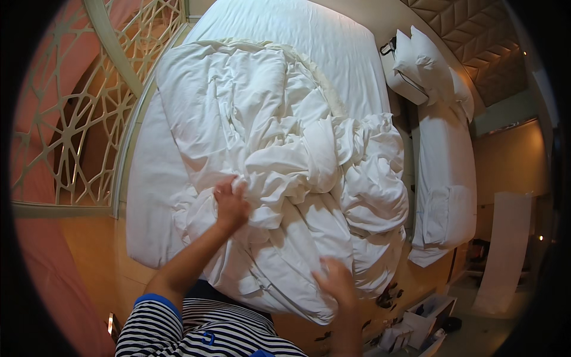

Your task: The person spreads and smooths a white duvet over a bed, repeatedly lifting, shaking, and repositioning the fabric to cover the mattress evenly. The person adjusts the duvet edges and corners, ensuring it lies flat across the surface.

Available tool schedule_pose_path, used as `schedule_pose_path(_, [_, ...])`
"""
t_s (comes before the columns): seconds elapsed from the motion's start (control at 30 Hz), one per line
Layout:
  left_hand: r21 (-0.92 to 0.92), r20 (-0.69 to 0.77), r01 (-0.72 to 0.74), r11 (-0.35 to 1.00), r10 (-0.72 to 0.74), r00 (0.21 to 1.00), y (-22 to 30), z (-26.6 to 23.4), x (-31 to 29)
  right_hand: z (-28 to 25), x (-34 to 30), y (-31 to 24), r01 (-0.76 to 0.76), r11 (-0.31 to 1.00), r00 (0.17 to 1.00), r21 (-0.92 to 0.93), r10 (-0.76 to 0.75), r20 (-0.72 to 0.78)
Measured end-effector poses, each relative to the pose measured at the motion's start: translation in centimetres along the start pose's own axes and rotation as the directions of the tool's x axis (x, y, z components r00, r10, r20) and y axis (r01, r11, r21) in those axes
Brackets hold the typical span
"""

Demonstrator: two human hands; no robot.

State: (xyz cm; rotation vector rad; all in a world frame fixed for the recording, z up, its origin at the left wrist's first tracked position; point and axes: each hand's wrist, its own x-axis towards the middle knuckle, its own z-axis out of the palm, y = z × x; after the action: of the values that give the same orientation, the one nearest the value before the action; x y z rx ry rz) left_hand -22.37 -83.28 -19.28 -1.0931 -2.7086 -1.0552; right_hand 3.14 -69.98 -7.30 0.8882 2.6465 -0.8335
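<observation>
Bedroom, white-sheeted bed [351, 53] under a crumpled white fabric duvet [285, 178]. Your left hand [230, 205] has fingers bunched into its folds; your right hand [338, 282] rests on it, fingers spread, gripping nothing.

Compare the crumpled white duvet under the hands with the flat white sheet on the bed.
The crumpled white duvet is bunched in deep folds; the flat white sheet lies smooth. The duvet is heaped on top; the sheet is spread beneath it. The left hand and right hand touch the duvet, not the sheet. Both are plain white fabric.
</observation>
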Motion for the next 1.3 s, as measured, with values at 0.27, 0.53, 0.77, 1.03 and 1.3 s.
schedule_pose_path(0.27, [0.298, 0.11, 0.031, 0.954, -0.066, 0.992, 1.9, 4.7, -3.0, 12.8, 13.2, -1.6, -0.029, 0.979, 0.999, -0.203, 0.025, -0.022])
schedule_pose_path(0.53, [0.288, 0.043, 0.343, 0.894, -0.37, 0.928, -4.0, 2.0, -0.2, 9.6, 11.4, -3.1, -0.164, 0.956, 0.975, 0.245, 0.195, -0.108])
schedule_pose_path(0.77, [0.258, -0.146, 0.225, 0.939, -0.193, 0.97, -4.4, -2.8, 3.9, -1.1, 3.5, -7.4, 0.044, 0.809, 0.943, 0.586, 0.159, -0.291])
schedule_pose_path(1.03, [0.318, -0.019, 0.428, 0.846, -0.446, 0.895, -9.7, -2.7, 2.3, -6.9, -9.8, -2.2, 0.026, 0.706, 0.77, 0.708, 0.438, -0.465])
schedule_pose_path(1.3, [0.264, 0.122, 0.465, 0.845, -0.507, 0.853, -9.1, -3.8, -1.5, -0.6, -5.5, 6.5, -0.471, 0.874, 0.779, 0.122, 0.476, -0.409])
